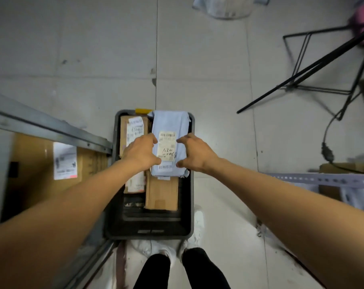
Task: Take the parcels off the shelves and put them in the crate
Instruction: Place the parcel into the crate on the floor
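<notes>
Head view, one item in hand: the pale blue parcel, a soft wrapped packet, is lying lengthwise over the far right part of the black crate, directly between the two hands. The left hand is gripping its left edge, fingers curled at the upper part and thumb curled in lower down; the right hand is gripping the right edge in the same way, fingers above and thumb below. Whether the packet is resting on the goods beneath or hanging just over them cannot be told. Its white label is facing up between the fingertips, showing a barcode, small printed lines too blurred to read and handwritten marks resembling "1-20". Beside it on the left, a brown cardboard parcel is lying in the crate, its label bearing handwriting resembling "1510". A flat cardboard parcel is lying partly under the near end of the blue one. A yellow tag is sitting at the crate's far rim. To the left, a large cardboard box with an unreadable white label is sitting under a metal shelf rail.
</notes>
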